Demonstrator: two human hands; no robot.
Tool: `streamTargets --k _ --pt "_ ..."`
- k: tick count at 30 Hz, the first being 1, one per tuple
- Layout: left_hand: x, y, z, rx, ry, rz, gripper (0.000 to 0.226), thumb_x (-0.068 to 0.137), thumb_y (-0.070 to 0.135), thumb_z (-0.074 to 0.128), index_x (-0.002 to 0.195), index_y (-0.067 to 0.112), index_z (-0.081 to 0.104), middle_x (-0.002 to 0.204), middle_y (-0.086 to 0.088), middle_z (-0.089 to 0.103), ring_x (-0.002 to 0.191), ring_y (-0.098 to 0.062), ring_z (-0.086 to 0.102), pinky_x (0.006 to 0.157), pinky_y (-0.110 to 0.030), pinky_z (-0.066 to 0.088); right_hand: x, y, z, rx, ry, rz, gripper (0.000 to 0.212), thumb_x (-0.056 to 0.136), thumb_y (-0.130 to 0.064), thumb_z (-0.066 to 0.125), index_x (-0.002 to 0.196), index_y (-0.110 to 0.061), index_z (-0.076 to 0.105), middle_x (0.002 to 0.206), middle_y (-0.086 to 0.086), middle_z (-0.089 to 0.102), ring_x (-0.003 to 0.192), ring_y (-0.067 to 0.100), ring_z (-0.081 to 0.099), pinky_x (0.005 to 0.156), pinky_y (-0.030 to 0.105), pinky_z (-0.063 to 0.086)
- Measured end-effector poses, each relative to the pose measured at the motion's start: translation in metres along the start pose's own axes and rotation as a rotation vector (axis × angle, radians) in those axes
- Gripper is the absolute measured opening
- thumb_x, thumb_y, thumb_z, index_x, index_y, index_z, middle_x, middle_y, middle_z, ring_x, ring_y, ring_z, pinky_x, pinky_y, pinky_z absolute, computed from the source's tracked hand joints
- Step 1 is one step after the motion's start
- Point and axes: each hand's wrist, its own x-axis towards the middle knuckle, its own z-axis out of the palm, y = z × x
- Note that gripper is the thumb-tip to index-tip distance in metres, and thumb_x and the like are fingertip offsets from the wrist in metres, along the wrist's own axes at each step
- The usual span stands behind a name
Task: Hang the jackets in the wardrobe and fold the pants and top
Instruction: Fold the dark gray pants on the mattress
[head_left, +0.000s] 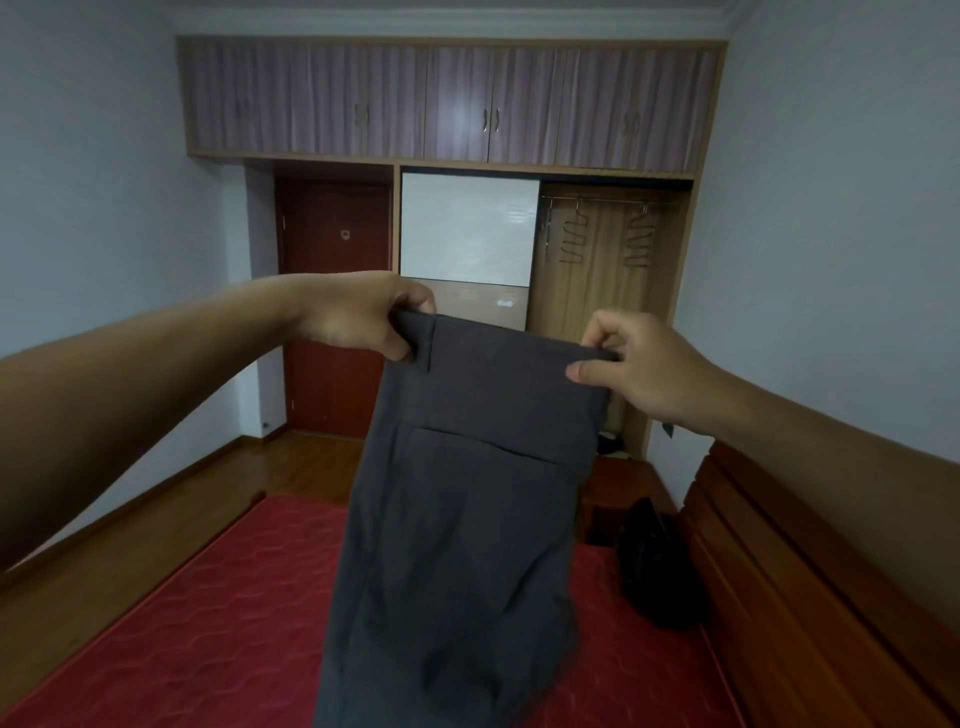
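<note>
Dark grey pants (467, 519) hang in front of me over the red mattress (197, 623), held up by the waistband. My left hand (358, 317) pinches the waistband's left corner. My right hand (639, 364) pinches its right corner. A back pocket seam shows on the fabric. The legs drop below the frame's bottom edge. A dark garment (654, 566) lies bunched at the mattress's right edge by the headboard. The open wardrobe section (608, 291) at the back right holds a rail with empty metal hangers (576, 234).
A wooden headboard (779, 582) runs along the right. A red door (332, 306) stands at the back left, with a white sliding wardrobe panel (467, 228) beside it. Upper cabinets (447, 104) span the wall. Wooden floor (130, 530) lies left of the bed.
</note>
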Motion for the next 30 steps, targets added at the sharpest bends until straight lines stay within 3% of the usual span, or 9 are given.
streamTargets --k 5,7,10,14,19,23,26,28,30 --pt "0.006 0.013 0.006 -0.018 -0.143 -0.023 0.100 0.081 0.007 0.081 0.153 0.042 0.022 0.123 0.001 0.060 0.107 -0.020 0.067 0.093 -0.036 0.058 0.012 -0.019 0.011 0.144 0.064 0.016 0.018 0.089 -0.006 0.072 0.083 -0.015 0.057 0.109 0.002 0.070 0.102 0.020 0.066 0.094 0.051 0.055" --pt "0.008 0.004 0.007 0.092 -0.115 -0.060 0.091 0.082 0.010 0.080 0.154 0.032 0.028 0.125 0.000 0.061 0.107 -0.018 0.066 0.096 -0.036 0.056 0.013 -0.020 0.010 0.123 0.062 0.024 0.018 0.089 -0.005 0.072 0.084 -0.015 0.058 0.106 0.011 0.070 0.099 0.029 0.067 0.090 0.053 0.056" --pt "0.006 -0.016 0.006 -0.022 -0.067 -0.036 0.043 0.085 0.005 0.075 0.123 0.022 0.062 0.113 0.000 0.071 0.100 -0.016 0.070 0.087 -0.034 0.059 0.012 -0.015 -0.002 0.058 0.067 0.041 0.015 0.089 -0.008 0.074 0.089 -0.013 0.060 0.100 0.015 0.068 0.096 0.033 0.066 0.081 0.043 0.056" --pt "0.008 -0.019 0.015 -0.150 -0.079 0.030 0.033 0.086 0.000 0.072 0.114 0.017 0.068 0.106 0.001 0.073 0.097 -0.017 0.071 0.079 -0.025 0.058 0.011 -0.009 -0.018 0.030 0.020 0.094 0.014 0.088 -0.012 0.077 0.091 -0.012 0.063 0.100 0.012 0.071 0.095 0.027 0.069 0.089 0.052 0.058" --pt "0.013 0.009 -0.005 -0.045 -0.252 -0.046 0.065 0.088 0.005 0.071 0.143 0.030 0.046 0.132 0.002 0.062 0.122 -0.015 0.060 0.109 -0.043 0.047 0.016 -0.012 -0.018 0.124 0.086 0.058 0.025 0.086 -0.004 0.077 0.101 -0.016 0.060 0.100 0.010 0.072 0.093 0.029 0.071 0.085 0.048 0.060" --pt "0.028 0.056 0.004 0.032 -0.087 0.028 0.096 0.082 0.047 0.077 0.157 0.036 0.019 0.143 0.009 0.046 0.130 -0.013 0.047 0.110 -0.034 0.041 0.019 -0.019 -0.015 0.202 0.123 -0.005 0.044 0.087 -0.003 0.076 0.119 -0.023 0.053 0.095 0.006 0.069 0.086 0.028 0.071 0.069 0.039 0.059" --pt "0.051 0.078 0.024 0.099 0.068 0.141 0.049 0.082 0.039 0.080 0.123 0.025 0.056 0.108 0.012 0.064 0.098 -0.009 0.064 0.077 -0.019 0.050 0.021 -0.017 -0.010 0.282 0.210 -0.021 0.056 0.085 -0.003 0.078 0.128 -0.025 0.048 0.101 0.006 0.068 0.089 0.022 0.071 0.075 0.039 0.062" --pt "0.059 0.079 0.024 0.109 0.092 0.199 0.022 0.083 0.030 0.080 0.097 0.030 0.062 0.094 0.013 0.068 0.085 -0.002 0.066 0.071 -0.016 0.050 0.016 -0.008 -0.005 0.482 0.210 0.041 0.069 0.082 -0.009 0.083 0.135 -0.030 0.044 0.115 0.006 0.065 0.102 0.020 0.069 0.082 0.040 0.062" --pt "0.060 0.078 0.017 0.092 0.101 0.209 0.018 0.084 0.026 0.080 0.096 0.026 0.066 0.093 0.012 0.070 0.080 0.004 0.066 0.071 -0.013 0.051 0.004 0.013 0.007 0.614 0.073 0.155 0.084 0.072 -0.020 0.091 0.141 -0.031 0.045 0.130 0.001 0.064 0.115 0.018 0.067 0.094 0.042 0.059"
